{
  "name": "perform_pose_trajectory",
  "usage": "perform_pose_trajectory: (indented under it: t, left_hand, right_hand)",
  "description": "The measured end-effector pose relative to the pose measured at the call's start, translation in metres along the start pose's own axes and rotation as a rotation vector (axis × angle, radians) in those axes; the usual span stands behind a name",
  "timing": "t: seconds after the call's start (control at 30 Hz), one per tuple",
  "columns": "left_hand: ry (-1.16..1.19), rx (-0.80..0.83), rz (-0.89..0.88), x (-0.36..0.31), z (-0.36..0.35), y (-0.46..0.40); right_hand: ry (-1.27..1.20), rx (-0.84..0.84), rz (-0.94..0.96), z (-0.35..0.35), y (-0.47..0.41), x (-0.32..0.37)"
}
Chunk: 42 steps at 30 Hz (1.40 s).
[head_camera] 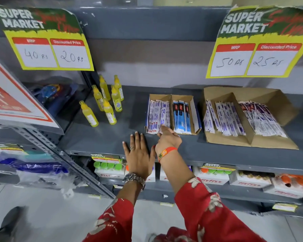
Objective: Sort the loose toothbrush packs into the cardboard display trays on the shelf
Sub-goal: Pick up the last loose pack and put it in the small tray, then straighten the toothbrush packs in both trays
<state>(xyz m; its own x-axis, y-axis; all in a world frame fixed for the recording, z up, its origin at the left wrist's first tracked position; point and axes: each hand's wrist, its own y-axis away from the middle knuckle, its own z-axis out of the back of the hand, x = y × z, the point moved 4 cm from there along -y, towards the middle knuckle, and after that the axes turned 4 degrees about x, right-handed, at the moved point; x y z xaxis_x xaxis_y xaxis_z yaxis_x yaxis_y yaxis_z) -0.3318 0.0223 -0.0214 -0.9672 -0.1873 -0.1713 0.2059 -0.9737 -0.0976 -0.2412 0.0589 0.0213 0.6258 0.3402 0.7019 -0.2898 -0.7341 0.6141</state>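
Note:
A small two-compartment cardboard tray (pixel 192 109) sits mid-shelf. Its left half holds white toothbrush packs (pixel 157 116), its right half blue ones (pixel 181 116). A larger cardboard tray (pixel 273 100) to the right holds white-and-purple packs (pixel 226 119) in the left section and darker purple packs (pixel 262 119) in the right. My right hand (pixel 168 138) reaches to the near end of the white packs, fingertips touching them; whether it grips one I cannot tell. My left hand (pixel 138 154) lies flat and open on the shelf (pixel 103 137), just left of the small tray.
Several yellow bottles (pixel 105 102) stand at the shelf's left back. Price signs (pixel 49 41) hang from the shelf above. Boxed goods (pixel 215 179) fill the shelf below. A slotted metal upright (pixel 59 154) runs diagonally at left, with bagged items (pixel 24 165) beyond it.

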Motion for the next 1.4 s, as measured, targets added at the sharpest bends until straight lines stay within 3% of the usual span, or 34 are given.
perform_pose_trajectory:
  t: [0.33,1.2,1.4]
  left_hand:
    - [0.109,-0.037,0.006,0.001,-0.002,-0.002]
    - [0.283,-0.153,0.121,-0.012,0.001,0.005]
    - [0.309,-0.246,0.048,-0.041,0.015,0.013]
  right_hand:
    - [0.045,-0.015,0.133,0.012,0.004,0.009]
    - [-0.11,0.101,0.189,0.073,0.009,0.066]
    - [-0.109,0.07,0.291,0.09,0.006,0.08]
